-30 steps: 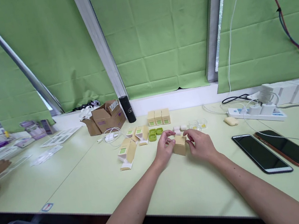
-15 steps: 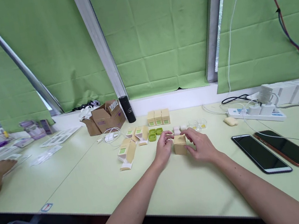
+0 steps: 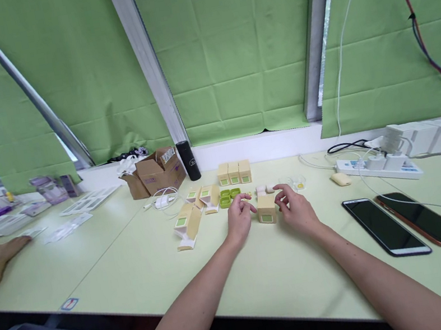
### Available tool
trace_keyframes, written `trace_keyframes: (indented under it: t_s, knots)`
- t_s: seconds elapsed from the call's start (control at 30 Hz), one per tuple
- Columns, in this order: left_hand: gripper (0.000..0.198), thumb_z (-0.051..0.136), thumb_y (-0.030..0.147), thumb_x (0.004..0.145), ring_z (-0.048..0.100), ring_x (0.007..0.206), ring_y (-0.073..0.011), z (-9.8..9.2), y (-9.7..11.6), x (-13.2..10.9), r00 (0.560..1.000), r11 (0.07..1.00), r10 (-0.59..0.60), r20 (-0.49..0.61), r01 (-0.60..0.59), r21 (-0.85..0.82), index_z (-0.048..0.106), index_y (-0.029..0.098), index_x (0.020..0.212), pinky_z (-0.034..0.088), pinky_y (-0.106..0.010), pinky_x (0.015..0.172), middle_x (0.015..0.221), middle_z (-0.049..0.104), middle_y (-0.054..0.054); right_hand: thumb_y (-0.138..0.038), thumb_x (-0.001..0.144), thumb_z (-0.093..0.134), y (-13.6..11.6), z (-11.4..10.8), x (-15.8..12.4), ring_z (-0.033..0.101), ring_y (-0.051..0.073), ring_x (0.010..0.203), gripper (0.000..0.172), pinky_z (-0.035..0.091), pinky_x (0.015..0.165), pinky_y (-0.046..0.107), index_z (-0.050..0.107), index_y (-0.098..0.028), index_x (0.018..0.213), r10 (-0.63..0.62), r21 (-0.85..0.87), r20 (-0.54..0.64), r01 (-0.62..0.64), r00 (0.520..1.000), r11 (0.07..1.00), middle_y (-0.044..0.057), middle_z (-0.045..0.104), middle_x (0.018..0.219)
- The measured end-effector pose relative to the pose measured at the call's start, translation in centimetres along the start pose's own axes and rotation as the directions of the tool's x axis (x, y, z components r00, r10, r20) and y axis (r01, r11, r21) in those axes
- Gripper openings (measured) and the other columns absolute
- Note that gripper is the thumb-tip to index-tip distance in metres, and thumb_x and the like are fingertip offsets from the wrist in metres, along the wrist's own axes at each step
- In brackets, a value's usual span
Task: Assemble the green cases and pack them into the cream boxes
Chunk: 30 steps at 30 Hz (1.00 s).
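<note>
A small kraft cardboard box [image 3: 266, 210] stands upright on the table, with a green-and-white label on the side facing me. To its left is my left hand [image 3: 240, 217], fingers loosely bent and apart, holding nothing. My right hand [image 3: 295, 208] hovers close by the right side of the box, its fingers curled a little with no grip on the box. Just behind the hands sit green square cups [image 3: 229, 194], small white pieces [image 3: 265, 188] and clear little dishes [image 3: 298, 182], partly covered by my fingers.
Three closed boxes [image 3: 234, 173] stand in a row at the back; open-flapped boxes [image 3: 190, 221] lie left. Two phones [image 3: 386, 225], a power strip [image 3: 378, 166] and cables are right. A brown carton [image 3: 160, 173] and black bottle [image 3: 188, 161] stand behind. A co-worker's hands [image 3: 5, 251] are far left.
The box has been turned, so its labelled side now faces me instead of a plain one. My right fingers have come off it. The co-worker's hand shifted slightly right.
</note>
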<state>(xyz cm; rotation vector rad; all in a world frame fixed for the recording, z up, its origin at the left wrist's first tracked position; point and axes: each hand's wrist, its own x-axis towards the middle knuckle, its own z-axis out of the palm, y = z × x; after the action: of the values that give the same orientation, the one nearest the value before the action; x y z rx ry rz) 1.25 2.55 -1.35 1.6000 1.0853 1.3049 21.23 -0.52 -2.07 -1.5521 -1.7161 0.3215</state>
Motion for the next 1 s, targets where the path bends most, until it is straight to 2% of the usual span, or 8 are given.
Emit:
trace_keyframes:
  t_s: [0.13,0.27,0.4,0.5,0.57,0.7,0.83,1.0]
  knots:
    - [0.016,0.048,0.017,0.084,0.055,0.062,-0.0144,-0.2,0.1,0.1,0.997,0.999,0.020,-0.068,-0.017,0.042,0.061,0.020,0.094,0.040,-0.026,0.068,0.064,0.065,0.002,-0.015,0.092,0.050,0.2,-0.4,0.1,0.067,0.020,0.090,0.035,0.037,0.066,0.027,0.055,-0.027,0.124,0.126,-0.150,0.100,-0.110,0.987,0.983,0.002,0.074,0.104]
    - [0.016,0.049,0.015,0.083,0.056,0.061,-0.0150,-0.2,0.3,0.2,0.996,0.994,0.008,-0.089,0.002,0.109,0.061,0.020,0.092,0.041,-0.027,0.066,0.064,0.064,0.002,-0.019,0.094,0.052,-0.1,-0.6,0.1,0.066,0.021,0.093,0.021,0.032,0.064,0.027,0.062,-0.025,0.111,0.189,-0.272,0.179,-0.136,0.966,0.953,0.004,0.075,0.103]
    - [0.017,0.051,0.014,0.086,0.063,0.077,-0.0189,-0.3,0.8,-0.2,0.987,0.960,0.139,-0.080,-0.115,0.254,0.061,0.020,0.097,0.047,-0.032,0.078,0.078,0.068,-0.002,-0.020,0.093,0.055,-0.6,-0.6,0.0,0.067,0.020,0.089,0.012,0.029,0.063,0.027,0.066,-0.024,0.097,0.177,-0.343,0.211,-0.097,0.961,0.934,0.004,0.076,0.100]
    - [0.028,0.055,0.012,0.084,0.062,0.100,-0.0241,-0.4,1.9,-0.5,0.956,0.864,0.294,0.009,-0.269,0.425,0.061,0.022,0.109,0.045,-0.041,0.095,0.106,0.071,-0.007,-0.019,0.092,0.056,-0.9,-0.5,-0.1,0.067,0.020,0.090,0.012,0.028,0.063,0.028,0.067,-0.024,0.096,0.160,-0.367,0.222,-0.069,0.962,0.928,0.004,0.076,0.101]
    - [0.041,0.057,0.013,0.083,0.058,0.117,-0.0282,-0.4,2.8,-0.7,0.930,0.794,0.344,0.127,-0.360,0.489,0.058,0.024,0.123,0.041,-0.045,0.104,0.124,0.067,-0.009,-0.017,0.092,0.056,-1.0,-0.5,-0.2,0.068,0.020,0.091,0.016,0.027,0.063,0.028,0.066,-0.024,0.102,0.134,-0.360,0.219,-0.047,0.966,0.932,0.004,0.077,0.102]
    - [0.059,0.066,0.021,0.081,0.046,0.133,-0.0352,0.1,4.4,-0.7,0.876,0.687,0.288,0.388,-0.471,0.553,0.052,0.028,0.138,0.033,-0.051,0.111,0.143,0.058,-0.011,-0.014,0.091,0.054,-1.1,-0.5,-0.4,0.069,0.022,0.094,0.021,0.026,0.061,0.029,0.064,-0.023,0.107,0.085,-0.355,0.208,-0.006,0.974,0.935,0.005,0.077,0.104]
    - [0.064,0.071,0.018,0.073,0.046,0.129,-0.0388,0.7,4.9,0.0,0.853,0.647,0.203,0.481,-0.485,0.588,0.055,0.028,0.134,0.029,-0.053,0.113,0.135,0.062,-0.013,-0.013,0.091,0.053,-1.3,-0.7,-0.5,0.070,0.022,0.093,0.019,0.027,0.061,0.029,0.065,-0.022,0.102,0.088,-0.378,0.209,-0.002,0.974,0.926,0.007,0.076,0.106]
    - [0.056,0.073,0.010,0.065,0.054,0.113,-0.0377,0.9,5.9,2.1,0.810,0.642,0.175,0.560,-0.525,0.558,0.062,0.026,0.118,0.034,-0.048,0.107,0.105,0.070,-0.011,-0.013,0.090,0.054,-1.3,-0.6,-0.5,0.069,0.022,0.092,0.024,0.030,0.063,0.029,0.064,-0.023,0.109,0.097,-0.365,0.203,-0.017,0.974,0.931,0.006,0.077,0.105]
